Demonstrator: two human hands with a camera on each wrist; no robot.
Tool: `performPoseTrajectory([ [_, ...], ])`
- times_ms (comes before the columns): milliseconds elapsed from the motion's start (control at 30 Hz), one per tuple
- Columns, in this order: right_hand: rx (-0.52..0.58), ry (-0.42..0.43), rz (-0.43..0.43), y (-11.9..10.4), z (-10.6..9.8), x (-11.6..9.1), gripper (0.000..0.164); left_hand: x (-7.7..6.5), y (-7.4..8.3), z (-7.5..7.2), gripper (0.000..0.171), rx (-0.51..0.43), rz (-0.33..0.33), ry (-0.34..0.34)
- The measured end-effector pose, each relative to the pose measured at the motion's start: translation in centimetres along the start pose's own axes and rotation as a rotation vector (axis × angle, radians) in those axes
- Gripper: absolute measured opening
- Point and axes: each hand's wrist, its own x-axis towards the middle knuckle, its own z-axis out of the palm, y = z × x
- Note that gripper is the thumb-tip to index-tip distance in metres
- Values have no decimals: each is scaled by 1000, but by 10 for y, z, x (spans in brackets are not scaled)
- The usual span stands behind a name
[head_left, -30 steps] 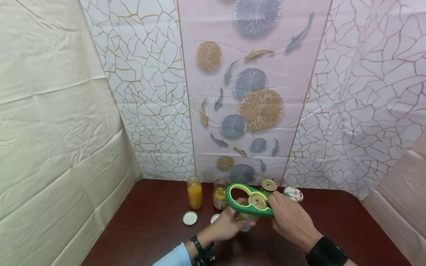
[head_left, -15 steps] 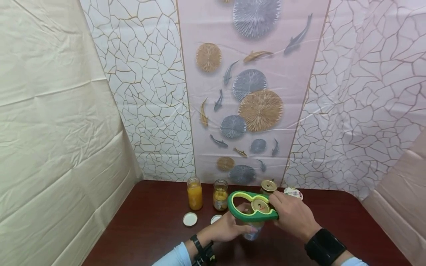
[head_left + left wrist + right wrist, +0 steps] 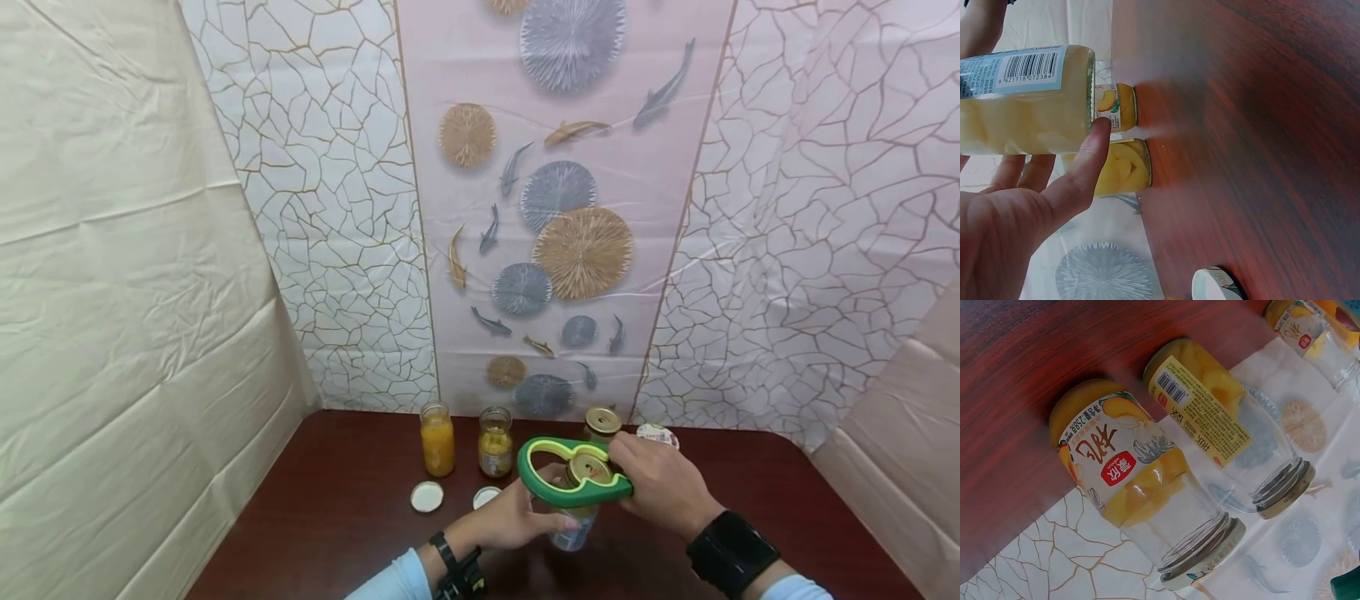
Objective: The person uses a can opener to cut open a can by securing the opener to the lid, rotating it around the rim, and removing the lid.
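Note:
My left hand (image 3: 517, 512) grips a glass jar (image 3: 573, 533) of pale fruit with a blue label. In the left wrist view the thumb lies along the lower side of the jar (image 3: 1029, 122), whose base is off the table. A green jar opener (image 3: 573, 498) with a yellow-green inner edge sits around the jar's gold lid (image 3: 590, 469). My right hand (image 3: 663, 483) holds the handle end of that opener. Only a green corner of the opener (image 3: 1346, 585) shows in the right wrist view, and the right hand is out of it.
Behind the hands stand two lidless jars, one orange (image 3: 438, 446) and one of yellow fruit (image 3: 495, 446). Two loose lids, a left one (image 3: 427, 497) and a right one (image 3: 487, 497), lie in front. Lidded jars stand farther right, one gold-topped (image 3: 602, 423), one white-topped (image 3: 658, 435).
Both hands have come down and slightly right with the jar and opener, and more of the jar shows below the opener. The opener stays around the lid.

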Motion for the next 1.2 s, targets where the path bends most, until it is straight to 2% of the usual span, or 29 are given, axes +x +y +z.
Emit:
performPoseTrajectory([
  [233,-12,6,37,2,-2,-3,38,2,-2,0,48,17,10,15],
  [500,-13,-2,62,3,-2,-5,41,3,-5,-2,42,43,-14,49],
  [600,-19,-6,64,3,-3,-7,41,4,-8,-2,41,47,4,63],
  [733,-25,-2,72,3,-3,-9,41,8,-14,-4,46,74,1,154],
  [867,-37,-1,90,2,-5,-12,41,14,-20,-9,53,123,-68,271],
  [1067,-45,-6,117,2,-5,-17,42,21,-26,-10,39,207,-155,413],
  [1200,-52,-14,131,1,-5,-20,43,24,-29,-10,38,225,-211,466],
])
